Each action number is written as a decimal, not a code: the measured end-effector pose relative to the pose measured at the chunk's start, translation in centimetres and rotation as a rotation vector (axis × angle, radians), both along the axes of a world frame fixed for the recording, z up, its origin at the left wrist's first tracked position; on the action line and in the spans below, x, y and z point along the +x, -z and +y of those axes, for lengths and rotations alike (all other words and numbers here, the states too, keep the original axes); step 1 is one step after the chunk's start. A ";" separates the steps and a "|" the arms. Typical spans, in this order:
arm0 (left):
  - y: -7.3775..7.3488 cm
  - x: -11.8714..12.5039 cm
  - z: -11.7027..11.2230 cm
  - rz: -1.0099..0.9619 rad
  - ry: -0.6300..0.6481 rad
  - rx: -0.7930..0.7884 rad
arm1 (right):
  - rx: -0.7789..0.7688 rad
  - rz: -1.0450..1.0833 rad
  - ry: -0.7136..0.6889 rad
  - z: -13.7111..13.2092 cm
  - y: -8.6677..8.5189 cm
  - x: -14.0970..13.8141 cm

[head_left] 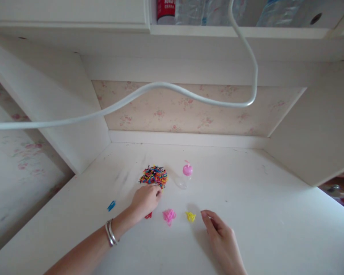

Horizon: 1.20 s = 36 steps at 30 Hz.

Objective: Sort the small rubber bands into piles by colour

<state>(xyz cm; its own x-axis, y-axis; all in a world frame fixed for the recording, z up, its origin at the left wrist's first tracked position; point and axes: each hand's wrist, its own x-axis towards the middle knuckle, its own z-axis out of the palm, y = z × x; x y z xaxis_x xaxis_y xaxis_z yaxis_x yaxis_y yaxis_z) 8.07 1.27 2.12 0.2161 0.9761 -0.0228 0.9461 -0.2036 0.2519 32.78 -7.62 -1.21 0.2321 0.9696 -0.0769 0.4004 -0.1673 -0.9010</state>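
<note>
Currently, mixed band pile [153, 175]: on the desk [260, 221], at 11 to 12 o'clock from the left fingers [156, 190], without a clear gap; running longest from 9 to 3 o'clock.
Left hand [145, 198]: nearer to that pile; reaching in from 8 o'clock, back upward, fingers curled down; cannot tell whether gripping a band.
Right hand [222, 236]: reaching in from 5 o'clock; fingers [208, 214] drawn close together, cannot tell whether pinching anything.
Yellow pile [190, 217]: just beside the right fingers, at 9 o'clock.
Pink pile [169, 216]: at 5 o'clock from the left fingers.
Red bands [148, 215]: at 7 o'clock, partly covered by the left hand.
Clear container [186, 179]: at 2 o'clock from the left fingers, topped by a pink lid [187, 170].
</note>
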 end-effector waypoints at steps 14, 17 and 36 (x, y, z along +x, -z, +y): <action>-1.8 6.5 -4.5 -0.149 0.145 0.049 | 0.105 0.055 0.183 -2.0 -1.1 -1.6; -1.2 8.1 -5.3 -0.123 0.164 0.022 | 0.107 0.057 0.171 -2.0 -0.9 -1.4; -0.6 -3.3 -10.0 -0.709 -0.214 -0.019 | -0.035 -0.018 0.069 -1.4 -0.2 -1.0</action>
<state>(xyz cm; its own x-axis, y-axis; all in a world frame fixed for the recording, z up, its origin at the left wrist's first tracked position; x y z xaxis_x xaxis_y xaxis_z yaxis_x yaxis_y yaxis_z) 4.77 -8.70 2.70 -0.0094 0.9994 0.0339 0.5738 -0.0223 0.8187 31.76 -9.06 -1.05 0.2999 0.9481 -0.1058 0.4026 -0.2263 -0.8869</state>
